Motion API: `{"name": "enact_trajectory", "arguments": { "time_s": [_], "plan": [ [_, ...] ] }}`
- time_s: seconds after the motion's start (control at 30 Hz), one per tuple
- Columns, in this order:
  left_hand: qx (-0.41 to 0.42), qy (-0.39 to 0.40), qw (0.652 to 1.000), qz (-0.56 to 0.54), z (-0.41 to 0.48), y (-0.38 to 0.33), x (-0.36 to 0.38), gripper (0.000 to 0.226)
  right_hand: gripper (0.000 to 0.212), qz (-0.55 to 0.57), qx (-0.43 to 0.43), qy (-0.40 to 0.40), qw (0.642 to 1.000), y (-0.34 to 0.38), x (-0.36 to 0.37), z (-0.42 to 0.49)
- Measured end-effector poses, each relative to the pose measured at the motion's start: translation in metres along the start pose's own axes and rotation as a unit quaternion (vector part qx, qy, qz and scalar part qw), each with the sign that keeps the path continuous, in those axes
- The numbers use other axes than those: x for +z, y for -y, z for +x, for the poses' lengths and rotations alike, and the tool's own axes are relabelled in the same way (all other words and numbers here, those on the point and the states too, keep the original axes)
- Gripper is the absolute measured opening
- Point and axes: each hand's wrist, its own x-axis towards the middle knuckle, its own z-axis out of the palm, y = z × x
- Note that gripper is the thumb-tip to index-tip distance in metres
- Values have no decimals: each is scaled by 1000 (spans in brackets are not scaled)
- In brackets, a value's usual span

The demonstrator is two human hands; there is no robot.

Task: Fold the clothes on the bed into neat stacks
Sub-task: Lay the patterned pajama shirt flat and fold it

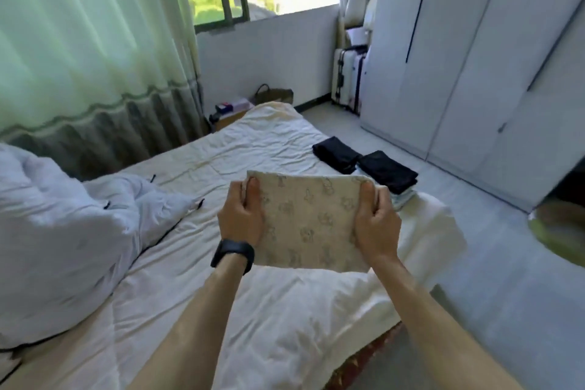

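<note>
At the bed's left edge lies a crumpled white duvet [63,231], apart from what we hold. Above the middle of the cream-sheeted bed [253,142], our left hand [242,215] (the one with the black wristband [232,255]) grips the left end of a folded cream cloth printed with small grey figures [307,218], thumb on top and fingers curled under. Our right hand [375,218] clamps the right end the same way, so the hands are apart with the bundle between them, lifted off the sheet. Near the right edge sit a folded black garment [337,153] and a second black folded pile [387,171], the latter on pale folded pieces [402,198]. We judge the risk lies in the set-down: if one grip lets go early, the layers could slide open, and landing askew could tip the pile off the right edge.
</note>
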Motion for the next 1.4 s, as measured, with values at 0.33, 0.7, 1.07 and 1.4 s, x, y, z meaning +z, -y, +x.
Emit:
{"name": "enact_trajectory", "arguments": {
  "time_s": [0.33,0.7,1.07,1.4],
  "plan": [
    [-190,380,881,-208,41,-88,129,60,53,101,197,147,964,-27,-156,136],
    [-66,460,854,-233,108,-208,343,36,22,180,144,-56,972,-60,-251,275],
    [-32,484,837,-254,93,-320,565,34,18,145,86,-119,979,-133,-389,442],
    [-49,409,872,-263,103,-390,717,32,23,171,85,-47,980,-193,-466,645]
  ]
}}
